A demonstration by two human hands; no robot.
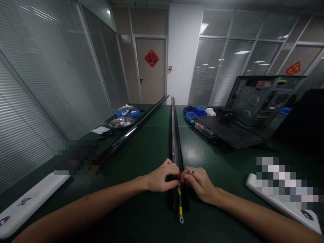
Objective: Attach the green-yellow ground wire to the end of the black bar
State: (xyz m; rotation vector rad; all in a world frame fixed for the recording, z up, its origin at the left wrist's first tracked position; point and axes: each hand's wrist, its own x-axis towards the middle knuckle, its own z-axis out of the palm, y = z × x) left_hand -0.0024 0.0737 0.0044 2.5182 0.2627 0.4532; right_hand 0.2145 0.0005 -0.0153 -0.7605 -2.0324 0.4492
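Observation:
A long dark rail runs away from me down the middle of the green table. My left hand reaches over its near part, thumb and fingers pinched together. My right hand, with a ring on one finger, is closed at the rail's right edge, its fingertips meeting those of the left. Whatever lies between the fingertips is hidden. Just below them a short green-and-yellow wire hangs toward me along the rail, ending in a ring terminal. Its upper end is at the fingertips.
A second dark rail lies slantwise on the left. Behind it are a metal bowl and a blue tray. On the right are blue bins, a flat black panel and an open computer case. White bars flank me.

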